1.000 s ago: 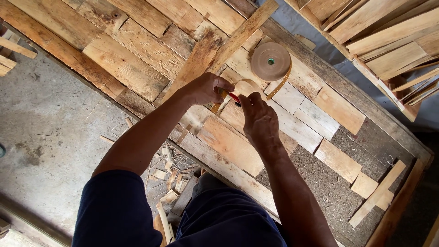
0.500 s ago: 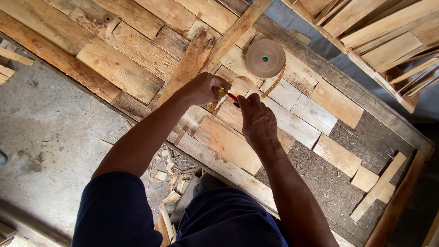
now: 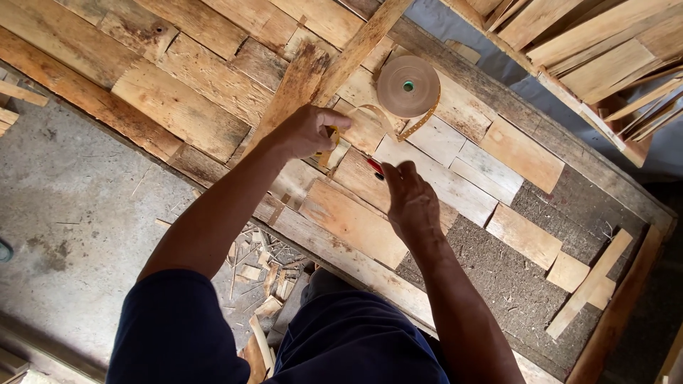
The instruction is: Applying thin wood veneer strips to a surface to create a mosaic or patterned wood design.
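My left hand [image 3: 307, 131] is closed around the loose end of a brown paper tape strip [image 3: 371, 112] that curls off a flat tape roll [image 3: 408, 86] lying on the wooden boards. A small yellowish piece shows under its fingers. My right hand [image 3: 409, 201] sits just right of it, pinching a small red-handled tool [image 3: 375, 166] whose tip points toward the left hand. Both hands hover over a patchwork of thin wood veneer pieces [image 3: 356, 220] laid on the bench.
A long narrow wooden slat [image 3: 334, 67] runs diagonally under the left hand. Dark rough board [image 3: 512, 284] shows at right with loose veneer pieces [image 3: 523, 235]. Stacked slats [image 3: 605, 50] lie at the upper right. Wood scraps [image 3: 260, 274] litter the concrete floor [image 3: 71, 206].
The tape strip has been pulled further off the roll. My two hands have drawn slightly apart.
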